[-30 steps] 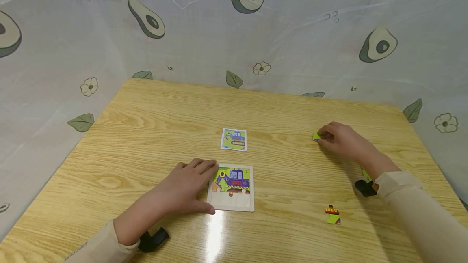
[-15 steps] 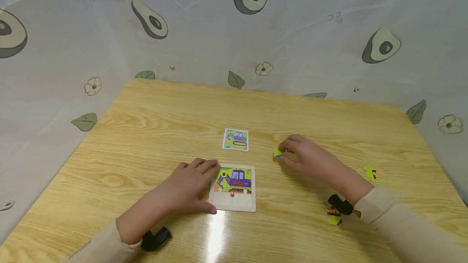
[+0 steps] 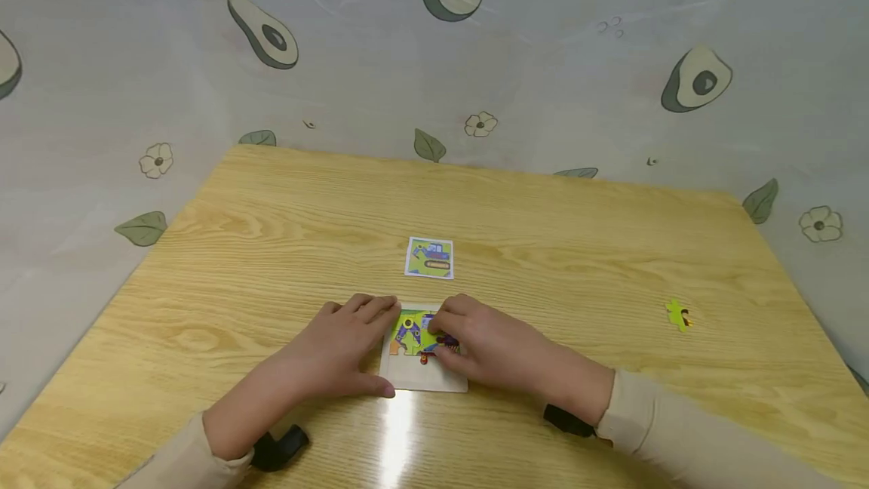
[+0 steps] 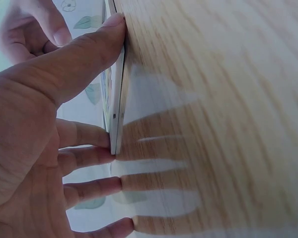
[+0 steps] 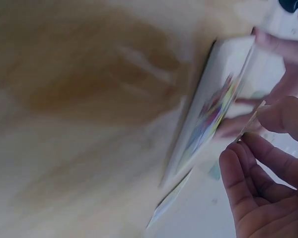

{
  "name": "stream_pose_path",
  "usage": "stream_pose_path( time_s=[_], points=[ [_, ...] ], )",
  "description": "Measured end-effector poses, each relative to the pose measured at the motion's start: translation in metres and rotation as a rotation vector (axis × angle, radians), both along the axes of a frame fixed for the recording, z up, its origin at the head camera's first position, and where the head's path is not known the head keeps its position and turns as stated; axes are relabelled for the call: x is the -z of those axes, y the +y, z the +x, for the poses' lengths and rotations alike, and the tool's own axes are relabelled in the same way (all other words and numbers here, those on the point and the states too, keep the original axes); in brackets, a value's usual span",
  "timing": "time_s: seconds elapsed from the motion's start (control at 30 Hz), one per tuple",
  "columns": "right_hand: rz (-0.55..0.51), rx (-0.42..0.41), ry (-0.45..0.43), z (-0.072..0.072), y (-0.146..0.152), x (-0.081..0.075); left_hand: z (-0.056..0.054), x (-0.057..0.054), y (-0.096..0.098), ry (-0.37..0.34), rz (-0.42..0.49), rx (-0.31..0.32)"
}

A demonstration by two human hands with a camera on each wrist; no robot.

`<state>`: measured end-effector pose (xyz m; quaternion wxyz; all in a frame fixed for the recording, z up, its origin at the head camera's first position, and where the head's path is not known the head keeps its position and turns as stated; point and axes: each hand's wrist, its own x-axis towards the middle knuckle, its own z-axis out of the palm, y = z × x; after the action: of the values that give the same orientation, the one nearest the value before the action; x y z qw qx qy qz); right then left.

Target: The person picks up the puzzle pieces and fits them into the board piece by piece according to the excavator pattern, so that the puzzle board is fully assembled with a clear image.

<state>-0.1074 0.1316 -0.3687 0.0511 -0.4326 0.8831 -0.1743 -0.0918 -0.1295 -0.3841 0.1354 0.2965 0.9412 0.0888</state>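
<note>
A pale square puzzle tray (image 3: 422, 377) lies on the table with excavator puzzle pieces (image 3: 407, 330) in its far part; its near part is bare. My left hand (image 3: 336, 353) rests along the tray's left side. Its thumb touches the near left corner, and its fingers extend past the far left corner. Over the tray, my right hand (image 3: 492, 342) pinches a puzzle piece (image 5: 249, 123) between thumb and fingertips. In the right wrist view that piece is tilted and above the tray. The right fingers cover part of the excavator picture.
Behind the tray lies a small picture card (image 3: 430, 258) with an excavator on it. A loose green puzzle piece (image 3: 677, 315) lies at the right. Avocado-patterned cloth (image 3: 360, 81) hangs behind the wooden table (image 3: 312, 195).
My right hand has carried the puzzle piece leftward from the table's right side to above the tray. The right forearm now hides most of another loose piece. My left hand has stayed at the tray.
</note>
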Motion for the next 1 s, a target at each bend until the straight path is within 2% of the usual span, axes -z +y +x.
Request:
stream_pose_path(
  time_s=[0.23,0.43,0.73,0.87,1.0],
  points=[
    [0.02,-0.066,-0.075,0.009,-0.023,0.0,0.002,-0.001,-0.003,0.028,0.019,0.005],
    [0.048,-0.08,-0.061,0.012,-0.028,0.004,0.001,0.0,-0.002,0.016,0.009,0.009],
    [0.129,-0.083,-0.049,0.016,-0.039,0.009,0.002,-0.001,-0.003,0.056,-0.013,0.03],
    [0.132,-0.068,-0.014,0.017,-0.041,0.01,0.002,-0.001,-0.003,0.053,-0.008,0.03],
    [0.118,-0.08,0.074,0.019,-0.043,0.013,0.002,0.0,-0.003,0.048,0.002,0.025]
  ],
)
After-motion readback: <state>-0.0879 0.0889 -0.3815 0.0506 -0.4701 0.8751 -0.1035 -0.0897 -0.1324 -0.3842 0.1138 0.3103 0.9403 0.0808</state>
